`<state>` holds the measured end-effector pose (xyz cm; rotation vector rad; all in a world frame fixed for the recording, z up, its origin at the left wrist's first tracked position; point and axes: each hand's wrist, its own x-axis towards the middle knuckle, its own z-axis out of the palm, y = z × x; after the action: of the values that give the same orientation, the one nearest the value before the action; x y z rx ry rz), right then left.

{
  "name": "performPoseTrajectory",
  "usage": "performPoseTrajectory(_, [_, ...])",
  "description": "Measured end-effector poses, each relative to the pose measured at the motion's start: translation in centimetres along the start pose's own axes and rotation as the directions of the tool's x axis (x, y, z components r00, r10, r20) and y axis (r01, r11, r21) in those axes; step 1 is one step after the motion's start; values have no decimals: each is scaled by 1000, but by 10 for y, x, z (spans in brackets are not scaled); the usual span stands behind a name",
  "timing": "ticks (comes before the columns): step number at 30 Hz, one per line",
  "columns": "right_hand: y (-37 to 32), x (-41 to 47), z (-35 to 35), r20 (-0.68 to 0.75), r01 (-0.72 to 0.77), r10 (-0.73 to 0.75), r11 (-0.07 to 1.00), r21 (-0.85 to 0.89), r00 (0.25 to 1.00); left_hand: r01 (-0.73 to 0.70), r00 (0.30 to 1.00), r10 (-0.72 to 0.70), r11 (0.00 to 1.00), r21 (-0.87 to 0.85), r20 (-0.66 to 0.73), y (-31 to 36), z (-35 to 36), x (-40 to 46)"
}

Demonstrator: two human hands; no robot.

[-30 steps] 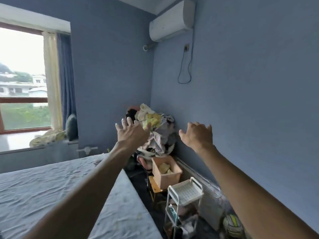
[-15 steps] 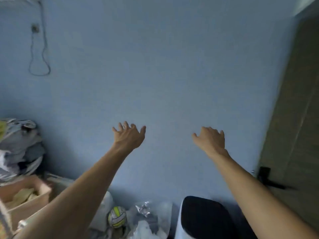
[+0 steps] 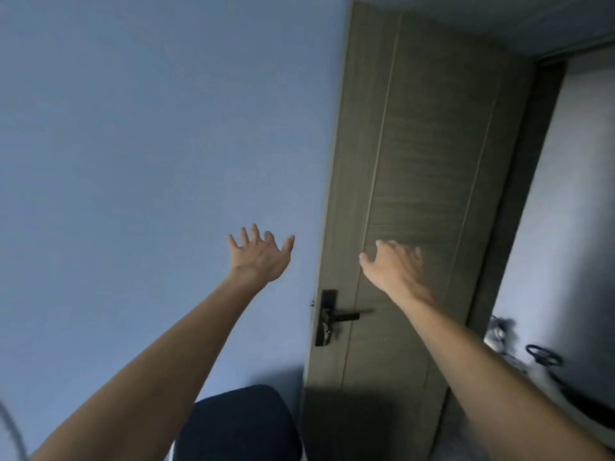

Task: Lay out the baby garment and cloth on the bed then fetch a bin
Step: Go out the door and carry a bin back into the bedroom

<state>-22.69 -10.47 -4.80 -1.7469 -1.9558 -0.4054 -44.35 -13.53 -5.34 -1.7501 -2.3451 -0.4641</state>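
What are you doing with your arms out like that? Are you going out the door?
Nobody is holding anything right now. The left hand is stretched out with fingers spread in front of the blue wall, and the right hand is open in front of the wooden door, above its black handle. The door stands open, with a dim space beyond it on the right. A dark-topped bin sits low by the wall, untouched.
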Motion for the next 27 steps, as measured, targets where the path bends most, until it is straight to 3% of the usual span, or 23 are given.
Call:
performPoseTrajectory(6, [96, 34, 6, -4, -299, 301, 943, -147, 953, -279, 957, 285, 956, -93, 56, 106, 36, 78])
performPoseTrajectory(10, [174, 27, 7, -47, -456, 460, 851, -260, 886, -445, 884, 460, 881, -159, 79, 191, 64, 102])
performPoseTrajectory(18, [324, -19, 15, -94, -652, 703, 592, -474, 705, -651, 717, 692, 707, -275, 81, 364, 134, 98])
performPoseTrajectory(27, [500, -68, 5, -168, -842, 884, 334, -424, 436, -808, 501, 865, 472, -354, 11, 593, 181, 72])
